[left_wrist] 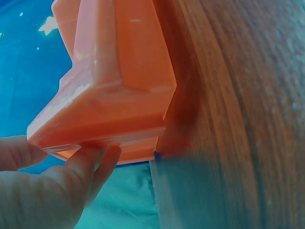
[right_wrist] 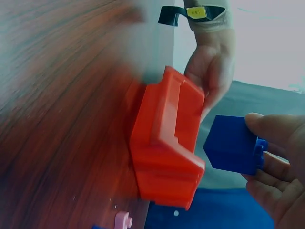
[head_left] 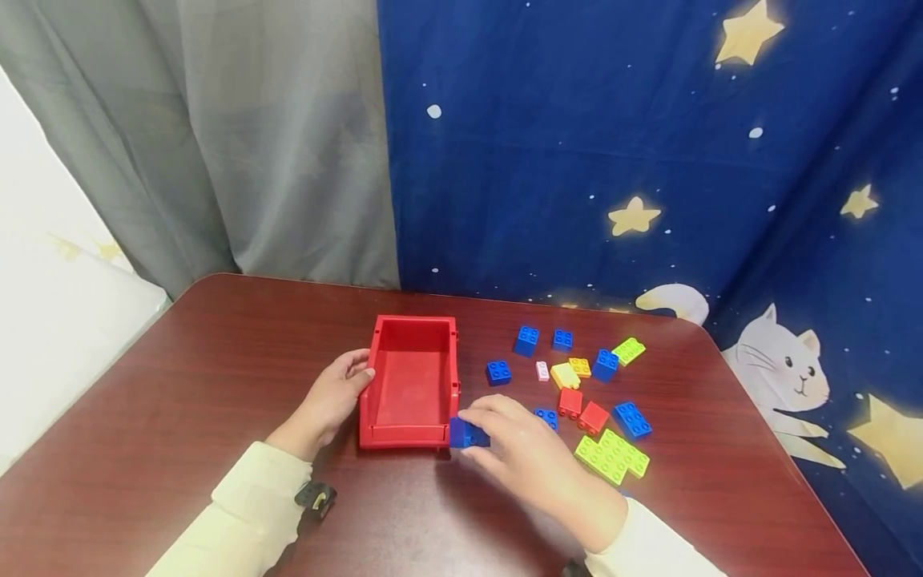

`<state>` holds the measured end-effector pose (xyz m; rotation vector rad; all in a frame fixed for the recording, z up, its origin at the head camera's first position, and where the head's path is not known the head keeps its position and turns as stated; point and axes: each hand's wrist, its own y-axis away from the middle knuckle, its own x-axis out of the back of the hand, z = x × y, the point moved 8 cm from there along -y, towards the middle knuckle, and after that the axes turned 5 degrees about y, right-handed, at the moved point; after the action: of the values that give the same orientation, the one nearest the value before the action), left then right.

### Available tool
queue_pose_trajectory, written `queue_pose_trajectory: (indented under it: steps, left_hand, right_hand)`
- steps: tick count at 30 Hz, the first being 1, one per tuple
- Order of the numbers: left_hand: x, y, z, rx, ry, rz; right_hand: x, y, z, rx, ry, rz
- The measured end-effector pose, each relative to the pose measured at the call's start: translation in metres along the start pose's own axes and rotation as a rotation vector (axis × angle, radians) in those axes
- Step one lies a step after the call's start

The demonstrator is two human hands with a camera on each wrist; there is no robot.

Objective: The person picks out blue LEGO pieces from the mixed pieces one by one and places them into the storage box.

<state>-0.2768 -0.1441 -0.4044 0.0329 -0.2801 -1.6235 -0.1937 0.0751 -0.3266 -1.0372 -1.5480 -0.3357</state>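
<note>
A red open-topped plastic bin (head_left: pixel 411 388) stands on the table, its inside bare in the head view. My left hand (head_left: pixel 334 398) grips its left rim, and the left wrist view shows the fingers against the bin wall (left_wrist: pixel 143 52). Thumb and fingers of my right hand (head_left: pixel 530 449) pinch a blue toy brick (head_left: pixel 469 433) beside the bin's near right corner. In the right wrist view this brick (right_wrist: pixel 232 144) is a tall block with its studs towards the palm, held apart from the bin (right_wrist: pixel 167 143).
Loose toy bricks lie right of the bin: several blue ones (head_left: pixel 498 372), two red (head_left: pixel 594 417), yellow (head_left: pixel 566 376) and orange (head_left: pixel 580 367) ones, a small pink one (head_left: pixel 542 371) and lime-green ones (head_left: pixel 611 457). Curtains (head_left: pixel 505 160) hang behind the brown table (head_left: pixel 216 385).
</note>
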Motion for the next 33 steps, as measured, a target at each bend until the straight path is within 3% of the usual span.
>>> queue_pose_trajectory:
  steps: [13,33]
  left_hand:
    - [-0.002,0.000,-0.001,-0.029,0.041,-0.002]
    - [-0.002,0.002,-0.001,-0.034,0.025,0.016]
  right_hand:
    - [-0.009,-0.022,-0.017,0.085,-0.032,0.075]
    - [-0.036,-0.062,-0.022,0.014,-0.019,0.000]
